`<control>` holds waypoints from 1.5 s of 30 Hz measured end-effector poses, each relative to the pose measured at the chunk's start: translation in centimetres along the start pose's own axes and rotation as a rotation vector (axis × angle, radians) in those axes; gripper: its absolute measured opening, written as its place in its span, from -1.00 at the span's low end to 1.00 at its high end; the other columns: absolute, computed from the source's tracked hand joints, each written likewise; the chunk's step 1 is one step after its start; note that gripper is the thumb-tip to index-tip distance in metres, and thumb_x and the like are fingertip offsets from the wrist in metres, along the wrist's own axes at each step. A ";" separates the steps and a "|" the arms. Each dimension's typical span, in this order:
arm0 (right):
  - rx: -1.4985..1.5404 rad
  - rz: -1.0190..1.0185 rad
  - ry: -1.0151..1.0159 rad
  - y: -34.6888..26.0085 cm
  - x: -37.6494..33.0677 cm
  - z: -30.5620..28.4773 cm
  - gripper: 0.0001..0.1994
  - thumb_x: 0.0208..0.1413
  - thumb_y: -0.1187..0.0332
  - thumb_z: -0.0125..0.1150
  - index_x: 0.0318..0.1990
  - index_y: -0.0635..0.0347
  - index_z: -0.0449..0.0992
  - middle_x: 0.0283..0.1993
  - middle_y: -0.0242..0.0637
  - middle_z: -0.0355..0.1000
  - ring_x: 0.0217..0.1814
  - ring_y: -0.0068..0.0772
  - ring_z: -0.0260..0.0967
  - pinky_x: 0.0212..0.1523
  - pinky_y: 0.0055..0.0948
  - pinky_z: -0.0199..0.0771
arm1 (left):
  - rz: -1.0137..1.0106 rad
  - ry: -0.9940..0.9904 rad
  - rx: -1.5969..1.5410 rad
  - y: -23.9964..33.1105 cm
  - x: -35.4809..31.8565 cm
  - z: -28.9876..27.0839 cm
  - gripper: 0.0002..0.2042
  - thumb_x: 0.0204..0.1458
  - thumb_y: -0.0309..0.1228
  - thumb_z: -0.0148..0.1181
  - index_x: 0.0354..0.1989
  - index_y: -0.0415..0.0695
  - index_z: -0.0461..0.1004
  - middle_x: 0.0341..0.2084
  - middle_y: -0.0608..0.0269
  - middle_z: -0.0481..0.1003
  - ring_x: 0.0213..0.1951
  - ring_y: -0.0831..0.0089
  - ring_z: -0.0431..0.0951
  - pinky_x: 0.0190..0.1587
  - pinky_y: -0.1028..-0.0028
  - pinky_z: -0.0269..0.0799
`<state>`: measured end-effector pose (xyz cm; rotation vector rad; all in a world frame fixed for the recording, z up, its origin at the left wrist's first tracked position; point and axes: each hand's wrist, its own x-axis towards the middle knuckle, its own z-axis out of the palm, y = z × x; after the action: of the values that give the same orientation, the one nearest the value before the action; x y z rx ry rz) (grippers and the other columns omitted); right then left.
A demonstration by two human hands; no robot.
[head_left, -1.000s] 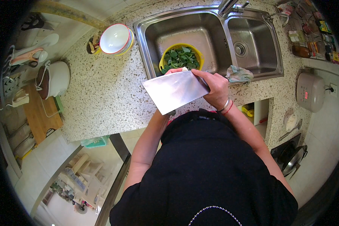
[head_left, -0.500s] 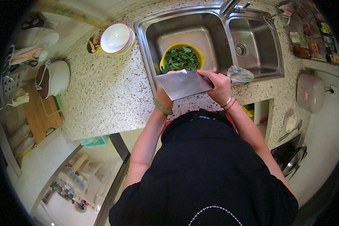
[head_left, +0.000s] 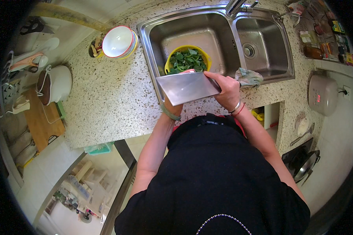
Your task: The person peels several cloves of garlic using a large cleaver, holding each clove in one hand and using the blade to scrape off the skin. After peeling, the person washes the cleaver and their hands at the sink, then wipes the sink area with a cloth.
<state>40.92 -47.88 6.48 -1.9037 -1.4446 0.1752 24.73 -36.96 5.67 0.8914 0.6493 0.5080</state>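
Observation:
My right hand [head_left: 228, 91] is wrapped round the handle end of a broad steel cleaver [head_left: 187, 87], its index finger stretched along the top of the blade. The blade lies tilted over the near rim of the sink. Behind it, my left hand [head_left: 171, 107] is mostly hidden; only its wrist side shows below the blade, above a green bangle. A small pinkish bit [head_left: 189, 71] peeks over the blade's upper edge, and I cannot tell whether it is a fingertip or food. Just beyond sits a yellow basket [head_left: 210, 62] full of green leaves [head_left: 187, 59], inside the large basin.
The steel double sink [head_left: 239, 43] has a tap [head_left: 236, 8] at the back. A wet cloth [head_left: 250, 77] lies on its near rim. Stacked bowls [head_left: 118, 42] stand left on the speckled counter [head_left: 102, 94]. A rice cooker [head_left: 322, 95] and a pan [head_left: 306, 166] are at right.
The cleaver has shifted slightly left and its left end has tipped a little. Less of the pinkish and white bit shows above the blade. Both hands stay at the sink's edge.

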 end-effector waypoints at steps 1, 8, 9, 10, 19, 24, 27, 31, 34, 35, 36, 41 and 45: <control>0.024 -0.004 0.003 -0.6 0.2 -0.2 -0.58 -0.26 0.50 0.28 -0.12 -0.03 0.54 -0.33 -0.31 0.55 -0.43 -0.31 0.50 -0.44 -0.40 0.39 | -0.082 -0.055 -0.223 0.5 0.2 0.3 -0.61 0.15 -0.31 0.07 0.12 -0.21 0.32 -0.04 0.21 0.45 -0.03 0.49 0.47 0.02 0.49 0.42; 0.062 -0.073 0.018 -2.6 1.6 -1.2 -0.55 -0.27 0.45 0.32 -0.08 0.03 0.52 -0.33 -0.31 0.55 -0.40 -0.36 0.50 -0.46 -0.42 0.32 | -0.046 -0.032 -0.006 3.2 -0.6 2.7 -0.30 0.02 0.04 0.15 0.22 -0.22 0.20 0.06 0.21 0.36 0.06 0.48 0.40 0.12 0.45 0.34; 0.061 -0.077 0.018 -2.7 1.6 -1.2 -0.55 -0.27 0.45 0.33 -0.08 0.03 0.52 -0.33 -0.31 0.55 -0.41 -0.36 0.50 -0.47 -0.41 0.31 | -0.045 -0.036 -0.001 3.2 -0.7 2.6 -0.28 0.01 0.05 0.16 0.22 -0.22 0.20 0.06 0.20 0.36 0.06 0.48 0.40 0.12 0.46 0.34; 0.060 -0.080 0.018 -2.7 1.6 -1.2 -0.56 -0.26 0.44 0.33 -0.08 0.04 0.52 -0.34 -0.32 0.55 -0.41 -0.37 0.50 -0.48 -0.41 0.31 | -0.011 -0.067 0.013 2.7 -0.7 2.2 -0.29 0.01 0.04 0.15 0.22 -0.22 0.19 0.05 0.20 0.37 0.06 0.48 0.40 0.11 0.46 0.34; 0.071 -0.080 0.027 -3.3 1.5 -1.4 -0.58 -0.24 0.41 0.33 -0.09 0.05 0.53 -0.31 -0.30 0.56 -0.41 -0.38 0.51 -0.47 -0.42 0.32 | -0.065 0.068 0.012 2.8 -0.6 2.7 -0.45 0.10 -0.10 0.14 0.16 -0.18 0.24 -0.06 0.24 0.41 -0.06 0.56 0.44 -0.02 0.54 0.42; 0.074 -0.058 0.041 -3.3 1.3 -1.3 -0.57 -0.23 0.44 0.33 -0.08 0.06 0.53 -0.30 -0.27 0.56 -0.38 -0.34 0.51 -0.45 -0.42 0.35 | -0.077 0.068 -0.028 2.9 -0.6 2.7 -0.54 0.12 -0.20 0.13 0.12 -0.17 0.26 -0.09 0.25 0.42 -0.07 0.54 0.46 0.00 0.51 0.43; 0.134 0.032 0.056 -3.3 1.4 -1.3 -0.56 -0.21 0.50 0.31 -0.05 0.10 0.52 -0.28 -0.20 0.55 -0.35 -0.27 0.52 -0.38 -0.41 0.41 | 0.024 0.006 -0.151 2.2 -0.9 1.9 -0.61 0.12 -0.30 0.14 0.08 -0.17 0.29 -0.11 0.28 0.44 -0.10 0.52 0.47 -0.03 0.48 0.44; 0.400 0.320 0.046 -4.3 2.3 -1.2 -0.59 -0.14 0.54 0.32 -0.03 0.20 0.50 -0.25 -0.16 0.55 -0.31 -0.35 0.52 -0.28 -0.47 0.47 | -0.147 0.107 -0.175 2.1 0.3 1.9 -0.75 0.10 -0.43 0.17 -0.07 -0.17 0.38 -0.27 0.30 0.50 -0.36 0.60 0.42 -0.34 0.58 0.34; 0.528 0.458 0.045 -4.1 2.6 -0.9 -0.68 -0.13 0.48 0.36 -0.14 0.22 0.55 -0.35 -0.29 0.54 -0.41 -0.60 0.41 -0.35 -0.54 0.40 | -0.139 0.141 -0.151 2.7 0.1 2.7 -0.76 0.08 -0.39 0.22 -0.12 -0.18 0.41 -0.37 0.35 0.49 -0.40 0.66 0.42 -0.37 0.65 0.33; 0.534 0.492 -0.005 -4.2 2.7 -1.3 -0.71 -0.13 0.46 0.37 -0.17 0.22 0.55 -0.38 -0.33 0.52 -0.43 -0.61 0.37 -0.38 -0.56 0.37 | -0.138 0.131 -0.138 2.6 0.0 2.5 -0.77 0.09 -0.41 0.20 -0.10 -0.18 0.41 -0.36 0.36 0.48 -0.39 0.67 0.41 -0.36 0.64 0.32; 0.541 0.524 -0.058 -4.5 3.1 -1.9 -0.73 -0.13 0.45 0.37 -0.21 0.23 0.56 -0.41 -0.36 0.50 -0.45 -0.63 0.32 -0.40 -0.58 0.33 | -0.136 0.124 -0.126 2.4 0.0 2.4 -0.78 0.11 -0.43 0.19 -0.09 -0.18 0.41 -0.35 0.38 0.47 -0.39 0.67 0.40 -0.35 0.63 0.32; 0.664 0.514 -0.022 -4.4 3.2 -1.3 -0.82 -0.12 0.40 0.38 -0.33 0.22 0.56 -0.46 -0.48 0.44 -0.47 -0.67 0.21 -0.44 -0.61 0.21 | -0.146 0.108 -0.232 2.5 -0.3 2.6 -0.78 0.11 -0.45 0.17 -0.08 -0.17 0.41 -0.33 0.38 0.46 -0.37 0.68 0.40 -0.35 0.63 0.31; 0.715 0.534 -0.017 -4.5 3.4 -1.6 -0.84 -0.09 0.40 0.36 -0.35 0.22 0.57 -0.45 -0.49 0.45 -0.44 -0.68 0.22 -0.42 -0.61 0.22 | -0.175 0.069 -0.310 2.3 -0.4 2.8 -0.79 0.11 -0.46 0.16 -0.09 -0.17 0.39 -0.35 0.39 0.45 -0.36 0.68 0.39 -0.34 0.63 0.31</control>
<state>39.45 -45.19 11.49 -1.6153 -0.6951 0.8377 26.06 -37.51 9.01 0.5219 0.6823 0.4677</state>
